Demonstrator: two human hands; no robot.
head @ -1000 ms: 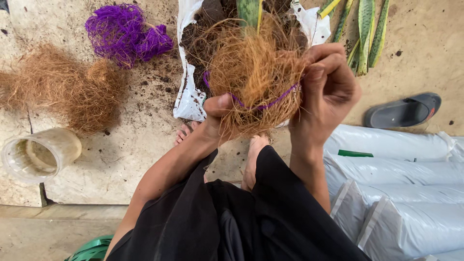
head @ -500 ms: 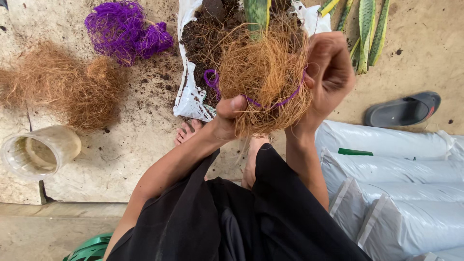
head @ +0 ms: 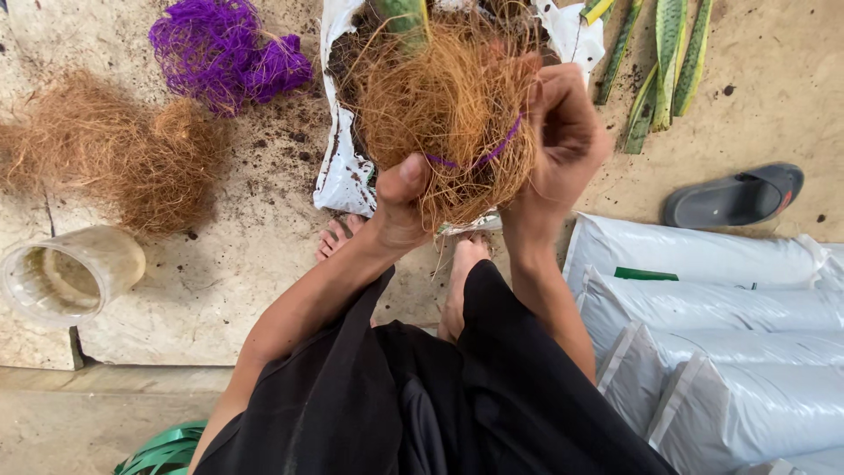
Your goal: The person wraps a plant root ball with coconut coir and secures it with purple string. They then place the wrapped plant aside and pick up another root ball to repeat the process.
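Head view: your left hand grips the coir fibre ball from below, thumb up, fingers closed on it. Your right hand is clamped shut on its right side. A purple string wraps the ball, held over the open soil bag. Loose coir pile and purple netting lie on the floor to the left; a clear plastic jar sits nearer you.
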